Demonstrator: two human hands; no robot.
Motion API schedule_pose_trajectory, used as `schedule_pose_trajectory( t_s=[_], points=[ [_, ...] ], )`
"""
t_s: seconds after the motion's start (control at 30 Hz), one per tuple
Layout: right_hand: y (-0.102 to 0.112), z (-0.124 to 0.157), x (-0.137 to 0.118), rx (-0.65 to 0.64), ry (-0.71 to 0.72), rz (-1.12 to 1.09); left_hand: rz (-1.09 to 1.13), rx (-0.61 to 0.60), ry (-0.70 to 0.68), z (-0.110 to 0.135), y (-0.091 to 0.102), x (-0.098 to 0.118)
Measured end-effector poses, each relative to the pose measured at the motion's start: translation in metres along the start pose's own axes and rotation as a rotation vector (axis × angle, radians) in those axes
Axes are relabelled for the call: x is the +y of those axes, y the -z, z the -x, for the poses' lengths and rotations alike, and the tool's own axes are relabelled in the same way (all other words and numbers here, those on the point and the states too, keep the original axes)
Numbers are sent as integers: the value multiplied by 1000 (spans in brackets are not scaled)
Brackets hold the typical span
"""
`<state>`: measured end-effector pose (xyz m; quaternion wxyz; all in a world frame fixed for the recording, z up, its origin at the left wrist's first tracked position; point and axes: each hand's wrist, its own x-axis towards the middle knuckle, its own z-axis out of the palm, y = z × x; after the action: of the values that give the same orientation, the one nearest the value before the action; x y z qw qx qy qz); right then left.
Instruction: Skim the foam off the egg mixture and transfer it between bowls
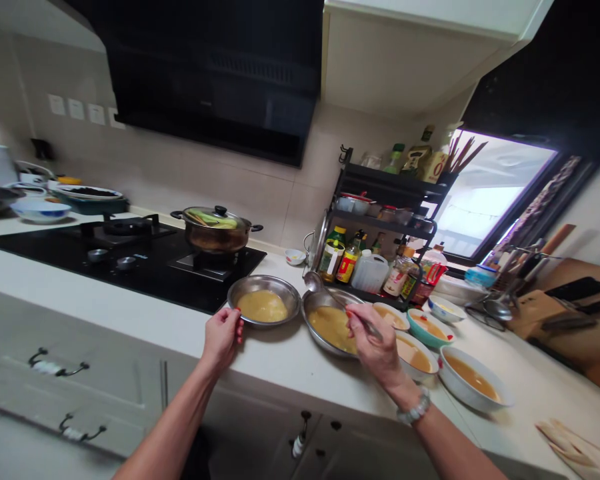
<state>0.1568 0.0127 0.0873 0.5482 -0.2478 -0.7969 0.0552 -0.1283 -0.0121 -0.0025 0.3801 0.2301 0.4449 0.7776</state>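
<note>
My left hand (223, 335) pinches the near-left rim of a steel bowl (235, 288) that holds a yellowish-brown liquid (263, 306). In my right hand (375, 340) is a metal ladle (314, 282), its handle gripped and its head at the far-left rim of a second steel bowl (307, 327). That bowl, just right of the first, has similar liquid in it and is partly covered by my right hand. Beside my right hand stand several bowls of brownish liquid, among them a white bowl (467, 393) and a green-rimmed bowl (443, 340).
A lidded pot (215, 235) sits on the black cooktop (50, 250). Behind the bowls, a black rack (380, 177) carries bottles and jars. A knife block (535, 320) with knives stands at the right. A range hood (205, 80) and a cabinet (395, 60) hang overhead.
</note>
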Motion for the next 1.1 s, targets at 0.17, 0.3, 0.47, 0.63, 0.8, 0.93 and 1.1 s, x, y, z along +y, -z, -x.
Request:
schedule_pose_trajectory(
  t_s=[0.17, 0.3, 0.47, 0.63, 0.8, 0.93, 1.1],
  points=[
    [33, 21, 29, 114, -238, 170, 4, 3, 5, 0, 0, 0],
    [46, 35, 30, 119, -477, 110, 4, 5, 5, 1, -1, 1],
    [42, 37, 29, 300, -763, -119, 8, 5, 13, 2, -2, 3],
    [38, 28, 32, 491, -902, -343, 12, 2, 22, 3, -2, 4],
    [40, 17, 25, 515, -923, -379, 8, 1, 16, 2, -2, 3],
    [42, 8, 20, 549, -905, -389, 13, 4, 11, 2, -2, 3],
    [42, -5, 15, 515, -842, -413, 9, -3, 6, 2, -2, 2]
  ],
)
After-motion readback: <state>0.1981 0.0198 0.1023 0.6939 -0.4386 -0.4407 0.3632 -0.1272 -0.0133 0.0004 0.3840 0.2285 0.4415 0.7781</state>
